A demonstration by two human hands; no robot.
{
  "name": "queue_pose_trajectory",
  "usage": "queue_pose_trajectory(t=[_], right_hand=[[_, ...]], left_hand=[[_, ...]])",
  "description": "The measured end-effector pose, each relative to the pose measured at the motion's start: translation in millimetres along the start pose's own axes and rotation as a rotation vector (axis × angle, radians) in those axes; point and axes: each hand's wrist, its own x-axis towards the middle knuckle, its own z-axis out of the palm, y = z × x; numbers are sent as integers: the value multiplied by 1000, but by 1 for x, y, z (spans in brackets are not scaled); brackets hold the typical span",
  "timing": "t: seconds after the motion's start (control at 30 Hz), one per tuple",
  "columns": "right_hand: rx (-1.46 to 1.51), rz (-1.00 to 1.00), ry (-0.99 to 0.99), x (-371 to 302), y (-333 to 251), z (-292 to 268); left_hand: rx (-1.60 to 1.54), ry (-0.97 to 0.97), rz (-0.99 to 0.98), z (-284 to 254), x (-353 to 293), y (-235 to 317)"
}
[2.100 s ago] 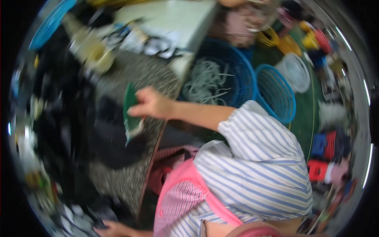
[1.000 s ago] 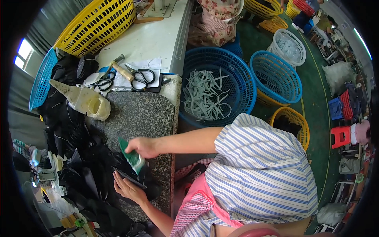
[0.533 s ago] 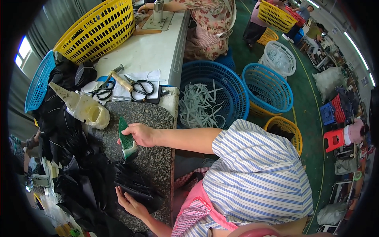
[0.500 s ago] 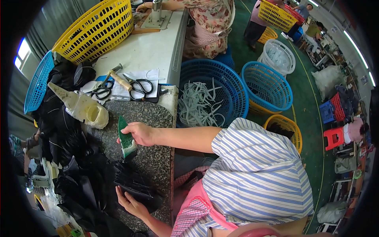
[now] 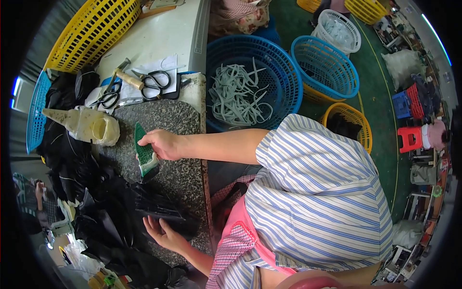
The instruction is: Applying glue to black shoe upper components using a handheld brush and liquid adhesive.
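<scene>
My right hand [image 5: 162,144] grips a green brush [image 5: 146,154] with a mesh-textured handle, crusted white near its dark tip. The tip hangs just above a stack of thin, shiny black pieces [image 5: 166,212] on the speckled stone top. Beside the lower edge of that stack, my left hand [image 5: 166,237] is open with fingers spread, and whether they touch it I cannot tell. Farther off lies a stained whitish plastic bottle [image 5: 91,126] with a pointed spout and a cut-out opening. Black material [image 5: 72,159] is heaped past the stack.
Black-handled scissors [image 5: 156,85] and a wooden-handled hammer [image 5: 129,78] rest on papers by the white sewing table [image 5: 159,36]. A big blue basket [image 5: 284,103] holds pale grey strips. Smaller blue and yellow baskets [image 5: 368,139] stand on the green floor. A yellow basket [image 5: 62,53] is at the upper left.
The whole view has shifted, so the table and baskets appear higher. My left fingers have spread and eased off the black stack's edge. The brush stays in my right hand.
</scene>
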Motion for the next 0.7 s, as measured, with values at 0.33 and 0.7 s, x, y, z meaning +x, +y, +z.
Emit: queue_pose_trajectory(t=[0.33, 0.7], right_hand=[[2, 9, 13, 10, 7, -11], [31, 34, 7, 2, 1, -12]], left_hand=[[361, 180, 179, 23, 9, -7], [213, 137, 146, 22, 11, -12]])
